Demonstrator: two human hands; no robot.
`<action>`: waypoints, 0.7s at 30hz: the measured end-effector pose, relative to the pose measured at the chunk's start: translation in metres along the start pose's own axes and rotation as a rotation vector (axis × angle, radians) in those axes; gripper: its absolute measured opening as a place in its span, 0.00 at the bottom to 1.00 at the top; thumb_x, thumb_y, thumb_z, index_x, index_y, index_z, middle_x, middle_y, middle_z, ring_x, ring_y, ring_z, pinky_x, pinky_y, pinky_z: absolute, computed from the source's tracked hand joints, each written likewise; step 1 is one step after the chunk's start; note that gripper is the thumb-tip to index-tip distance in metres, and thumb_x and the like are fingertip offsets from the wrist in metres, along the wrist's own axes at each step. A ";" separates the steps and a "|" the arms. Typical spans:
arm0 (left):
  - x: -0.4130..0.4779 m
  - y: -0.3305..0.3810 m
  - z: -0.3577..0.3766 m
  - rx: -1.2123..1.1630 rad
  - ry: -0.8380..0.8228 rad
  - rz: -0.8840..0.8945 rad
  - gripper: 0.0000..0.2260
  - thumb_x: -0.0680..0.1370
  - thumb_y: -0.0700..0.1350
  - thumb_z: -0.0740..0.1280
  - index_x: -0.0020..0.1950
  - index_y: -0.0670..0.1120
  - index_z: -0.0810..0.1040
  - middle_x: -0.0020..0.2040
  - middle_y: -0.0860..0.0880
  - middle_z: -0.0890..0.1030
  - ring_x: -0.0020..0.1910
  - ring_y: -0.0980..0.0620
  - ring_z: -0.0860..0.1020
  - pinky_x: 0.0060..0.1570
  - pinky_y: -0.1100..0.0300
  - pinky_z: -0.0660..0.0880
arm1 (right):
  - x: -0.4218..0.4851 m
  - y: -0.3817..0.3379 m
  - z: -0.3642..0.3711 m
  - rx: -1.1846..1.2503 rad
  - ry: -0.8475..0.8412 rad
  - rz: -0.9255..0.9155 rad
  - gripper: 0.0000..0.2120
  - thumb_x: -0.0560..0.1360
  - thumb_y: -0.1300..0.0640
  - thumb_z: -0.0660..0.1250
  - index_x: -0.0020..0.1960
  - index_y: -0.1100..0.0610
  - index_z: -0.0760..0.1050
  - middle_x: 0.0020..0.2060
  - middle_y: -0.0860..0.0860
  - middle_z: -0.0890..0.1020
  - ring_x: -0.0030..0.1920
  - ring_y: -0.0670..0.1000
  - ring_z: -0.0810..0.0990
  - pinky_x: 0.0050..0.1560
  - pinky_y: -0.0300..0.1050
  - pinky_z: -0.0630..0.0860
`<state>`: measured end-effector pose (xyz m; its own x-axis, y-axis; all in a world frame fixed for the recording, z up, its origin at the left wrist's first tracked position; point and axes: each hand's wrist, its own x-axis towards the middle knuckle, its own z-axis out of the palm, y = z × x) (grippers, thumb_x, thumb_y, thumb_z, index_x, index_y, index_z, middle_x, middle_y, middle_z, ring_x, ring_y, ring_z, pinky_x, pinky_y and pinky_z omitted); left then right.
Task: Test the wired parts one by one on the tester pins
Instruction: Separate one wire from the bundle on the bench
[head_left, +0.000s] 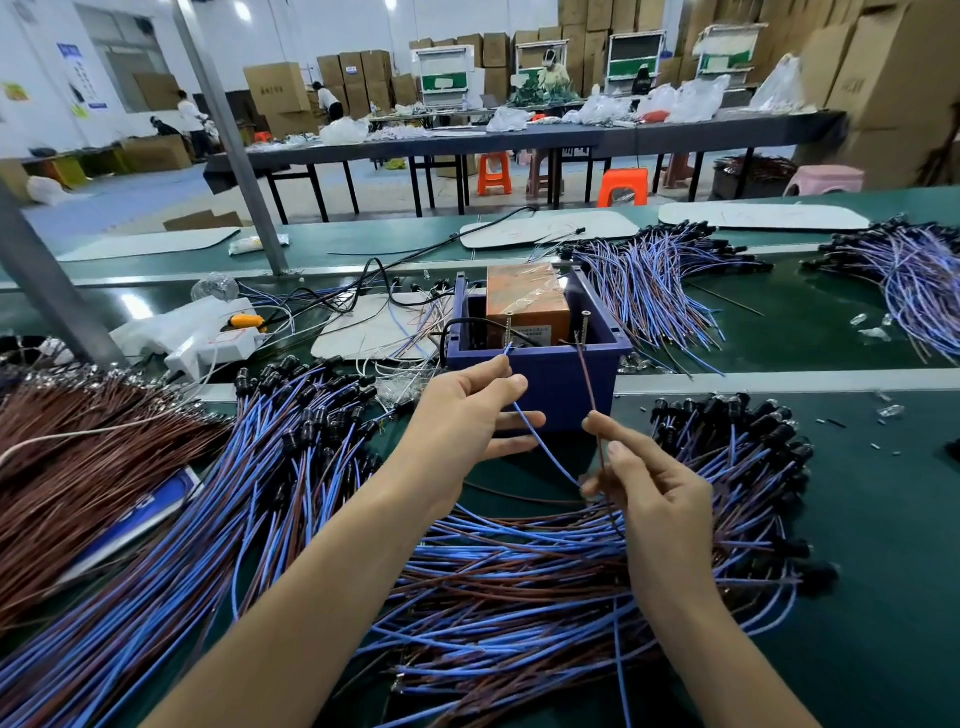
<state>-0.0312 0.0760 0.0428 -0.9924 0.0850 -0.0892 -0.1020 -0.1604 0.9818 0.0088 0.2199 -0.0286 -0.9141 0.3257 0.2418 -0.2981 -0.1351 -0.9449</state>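
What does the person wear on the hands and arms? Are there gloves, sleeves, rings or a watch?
Nothing worn is visible. The left hand and the right hand are bare: no gloves, no rings. The left forearm and the right forearm are bare down to the picture's edge, with no sleeve, watch or strap in view.

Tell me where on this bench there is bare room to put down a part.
Bare green mat lies right of the black-capped wire pile. Another bare patch, on the belt, lies between the far bundle and the rightmost bundle. Wires crowd the front and left.
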 end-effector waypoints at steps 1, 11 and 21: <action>0.000 0.000 0.000 0.002 0.001 0.001 0.19 0.79 0.39 0.65 0.70 0.41 0.70 0.56 0.52 0.77 0.41 0.48 0.84 0.37 0.57 0.81 | 0.000 0.000 0.000 0.003 0.006 0.003 0.14 0.79 0.65 0.60 0.53 0.52 0.82 0.36 0.50 0.84 0.31 0.46 0.78 0.38 0.35 0.77; -0.002 0.003 0.002 -0.003 0.032 -0.022 0.20 0.79 0.39 0.64 0.71 0.41 0.69 0.57 0.51 0.76 0.40 0.49 0.84 0.37 0.57 0.82 | 0.001 0.004 0.000 0.042 0.058 0.010 0.14 0.79 0.66 0.60 0.53 0.53 0.82 0.33 0.49 0.83 0.30 0.46 0.78 0.39 0.35 0.77; -0.007 0.007 0.004 0.006 0.061 -0.014 0.20 0.79 0.40 0.65 0.71 0.40 0.69 0.66 0.49 0.72 0.43 0.48 0.85 0.38 0.55 0.82 | 0.001 0.003 0.000 0.070 0.048 0.006 0.14 0.79 0.66 0.60 0.53 0.54 0.82 0.33 0.49 0.83 0.30 0.45 0.78 0.39 0.34 0.76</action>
<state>-0.0248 0.0779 0.0509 -0.9932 0.0274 -0.1128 -0.1157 -0.1541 0.9813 0.0073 0.2199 -0.0318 -0.9022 0.3685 0.2239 -0.3127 -0.2016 -0.9282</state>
